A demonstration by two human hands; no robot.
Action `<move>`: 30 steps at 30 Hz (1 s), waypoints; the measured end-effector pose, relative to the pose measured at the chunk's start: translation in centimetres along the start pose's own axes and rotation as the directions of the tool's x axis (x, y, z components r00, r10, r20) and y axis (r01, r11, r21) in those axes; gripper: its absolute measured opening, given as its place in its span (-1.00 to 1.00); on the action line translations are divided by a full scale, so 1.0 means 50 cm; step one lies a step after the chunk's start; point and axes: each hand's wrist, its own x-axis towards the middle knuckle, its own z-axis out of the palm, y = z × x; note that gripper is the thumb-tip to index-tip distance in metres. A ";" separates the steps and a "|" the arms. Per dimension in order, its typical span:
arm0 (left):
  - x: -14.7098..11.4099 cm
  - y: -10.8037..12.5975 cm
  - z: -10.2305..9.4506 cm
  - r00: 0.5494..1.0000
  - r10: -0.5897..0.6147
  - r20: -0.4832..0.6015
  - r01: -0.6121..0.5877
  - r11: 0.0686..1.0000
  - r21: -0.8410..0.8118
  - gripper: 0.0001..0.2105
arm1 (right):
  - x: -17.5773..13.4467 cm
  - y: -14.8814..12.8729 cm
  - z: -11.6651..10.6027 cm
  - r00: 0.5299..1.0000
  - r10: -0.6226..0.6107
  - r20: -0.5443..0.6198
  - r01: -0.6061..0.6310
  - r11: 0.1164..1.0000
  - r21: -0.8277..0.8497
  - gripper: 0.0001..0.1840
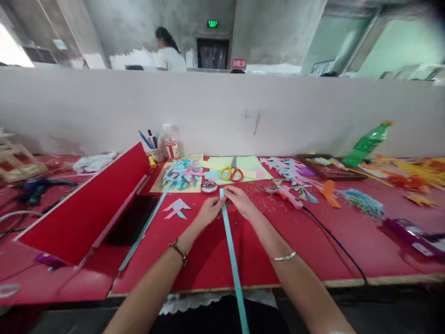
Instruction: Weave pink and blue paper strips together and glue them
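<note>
A long light-blue ribbon [229, 241] hangs from my hands, over the red tabletop and off its front edge into my lap. Fingers and thumb of my left hand [209, 211] pinch it close to its top end. My right hand [240, 200] is closed at the same end, with fingertips touching the ribbon's right side. Left of my hands lies a folded pink-and-blue ribbon piece [178, 208]. Just beyond them are a small round tin [209, 186] and scissors [232, 172] with yellow and red handles.
A pile of blue and pink ribbon pieces [182, 174] lies at back left. A red upright panel [90, 204] stands at left beside a dark phone-like slab [134, 220]. To the right are a pink glue gun [290, 196] with a black cord and a tilted green bottle [368, 144].
</note>
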 end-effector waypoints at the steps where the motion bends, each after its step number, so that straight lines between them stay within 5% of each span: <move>1: 0.001 -0.001 0.001 1.000 0.011 -0.019 -0.011 1.000 0.011 -0.63 | -0.001 0.002 0.000 1.000 -0.006 -0.028 0.006 1.000 -0.007 -0.79; 6: -0.003 -0.003 -0.003 0.990 0.054 -0.131 -0.047 0.997 0.058 -0.83 | -0.007 0.013 0.004 0.994 -0.011 -0.105 0.007 0.999 -0.036 -0.83; 14: -0.003 -0.002 -0.017 0.974 0.078 -0.211 -0.074 0.997 0.027 -0.85 | -0.019 0.023 0.017 0.996 0.075 -0.041 -0.074 0.997 0.024 -0.81; 19: -0.006 -0.006 -0.016 0.977 0.101 -0.189 -0.093 0.994 0.047 -0.81 | -0.021 0.022 0.021 0.991 0.113 -0.074 -0.107 0.991 0.084 -0.80; 26: -0.020 -0.006 -0.016 0.965 0.152 -0.214 -0.079 0.945 0.318 -0.83 | -0.020 0.029 0.016 0.994 0.096 -0.059 -0.090 0.991 0.098 -0.82; 30: -0.022 -0.002 -0.019 0.966 0.135 -0.220 -0.071 0.959 0.275 -0.84 | -0.018 0.033 0.015 0.998 0.052 -0.041 -0.049 0.995 0.082 -0.82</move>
